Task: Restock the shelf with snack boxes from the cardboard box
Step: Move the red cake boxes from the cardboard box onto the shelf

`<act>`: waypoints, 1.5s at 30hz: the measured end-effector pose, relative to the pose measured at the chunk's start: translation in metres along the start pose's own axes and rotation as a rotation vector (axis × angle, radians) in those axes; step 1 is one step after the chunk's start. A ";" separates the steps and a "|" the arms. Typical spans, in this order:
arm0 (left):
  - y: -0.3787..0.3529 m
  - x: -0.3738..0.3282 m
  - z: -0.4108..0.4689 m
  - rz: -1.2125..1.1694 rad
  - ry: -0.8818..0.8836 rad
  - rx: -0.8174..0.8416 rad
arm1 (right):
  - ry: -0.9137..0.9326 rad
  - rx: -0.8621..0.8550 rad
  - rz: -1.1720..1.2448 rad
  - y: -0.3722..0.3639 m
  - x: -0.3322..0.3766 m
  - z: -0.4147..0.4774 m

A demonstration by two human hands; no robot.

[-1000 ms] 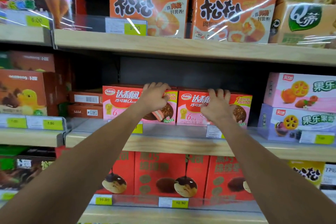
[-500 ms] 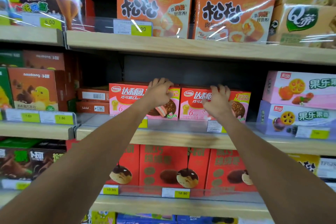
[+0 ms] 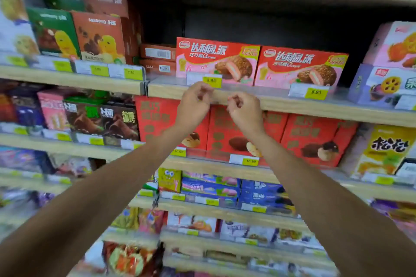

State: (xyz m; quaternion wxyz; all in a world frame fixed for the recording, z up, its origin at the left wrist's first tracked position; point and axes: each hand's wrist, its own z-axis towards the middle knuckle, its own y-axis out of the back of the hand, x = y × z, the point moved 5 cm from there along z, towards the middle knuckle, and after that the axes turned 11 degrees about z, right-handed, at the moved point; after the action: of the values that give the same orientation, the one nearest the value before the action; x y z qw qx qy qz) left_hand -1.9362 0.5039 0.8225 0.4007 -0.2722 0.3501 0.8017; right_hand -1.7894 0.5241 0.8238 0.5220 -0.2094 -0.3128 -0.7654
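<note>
Left hand (image 3: 193, 108): is hanging just in front of the shelf edge, fingers loosely curled, holding nothing.
Right hand (image 3: 246, 114): is hovering just beside the left one, fingers likewise loosely curled and empty.
Shelf (image 3: 292, 105): is running across behind both hands. Its wooden front edge is sitting level with the knuckles.
Price tag (image 3: 211, 80): is sitting on the clear front lip (image 3: 270, 90), just above the left hand's fingertips.
Left snack box (image 3: 216, 58): is standing on the shelf behind the lip, red face forward.
Right snack box (image 3: 301, 66): is standing touching the first, its top edge sitting slightly lower in this view.
Space above the boxes: is showing dark and unfilled, so by my judgement restocking is only partly done.
Flat boxes (image 3: 157, 51): are lying stacked just left of the pair.
Pink box (image 3: 391, 49): is sitting on a purple one to the right.
Cardboard box: is lying out of view, so its place cannot be told.
Risk, tag: a finger lifting carelessly is likely to be catching the price tag and knocking it askew.
Risk, stacking: a further box going on top may be sliding off, as the two tops are not looking level.
Risk, view: the picture is blurring, suggesting head motion, and a reach made while looking away may be bumping the lip.
</note>
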 end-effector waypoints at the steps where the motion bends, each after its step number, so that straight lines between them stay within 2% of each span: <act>1: 0.006 0.024 -0.017 0.024 0.047 0.042 | -0.030 0.045 -0.005 -0.016 -0.010 -0.022; 7: 0.023 0.150 -0.127 0.227 0.295 0.395 | -0.267 0.334 -0.024 -0.091 -0.071 -0.143; 9: 0.022 0.203 -0.178 0.246 0.500 0.530 | -0.361 0.505 -0.026 -0.123 -0.096 -0.191; 11: 0.021 0.243 -0.224 0.115 0.740 0.542 | -0.489 0.653 -0.048 -0.145 -0.122 -0.238; 13: 0.017 0.284 -0.271 0.040 0.860 0.470 | -0.597 0.788 -0.053 -0.165 -0.148 -0.286; 15: 0.011 0.302 -0.321 0.027 0.979 0.632 | -0.714 0.919 -0.064 -0.181 -0.167 -0.334; 16: 0.003 0.313 -0.341 -0.048 1.039 0.667 | -0.767 0.964 -0.055 -0.189 -0.179 -0.353; 17: 0.000 0.344 -0.379 -0.049 1.165 0.626 | -0.843 1.014 -0.034 -0.202 -0.200 -0.390; 18: 0.006 0.340 -0.389 0.076 1.162 0.609 | -0.884 1.003 -0.030 -0.199 -0.199 -0.398; 19: 0.002 0.346 -0.408 0.057 1.247 0.651 | -0.930 1.015 -0.040 -0.199 -0.204 -0.412; 21: -0.009 0.387 -0.467 0.208 1.318 0.650 | -1.040 1.064 -0.042 -0.218 -0.234 -0.467; 27: -0.024 0.464 -0.604 0.310 1.548 0.577 | -1.427 1.114 -0.054 -0.249 -0.301 -0.618; 33: -0.033 0.553 -0.718 0.398 1.548 0.608 | -1.704 1.064 -0.053 -0.288 -0.352 -0.759; 39: -0.053 0.635 -0.784 0.473 1.559 0.654 | -1.808 1.055 -0.144 -0.331 -0.403 -0.860; 42: -0.067 0.679 -0.812 0.532 1.563 0.733 | -1.877 0.979 -0.240 -0.336 -0.422 -0.901; 45: -0.074 0.705 -0.833 0.584 1.620 0.728 | -1.908 0.838 -0.314 -0.331 -0.435 -0.930</act>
State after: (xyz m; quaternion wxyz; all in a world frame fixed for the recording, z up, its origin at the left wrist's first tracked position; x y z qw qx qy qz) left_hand -2.1190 0.2051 -0.2139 -0.1221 -0.5070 0.8068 0.2776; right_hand -1.9319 0.2518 -0.2104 -0.0149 -0.4849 -0.8571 -0.1732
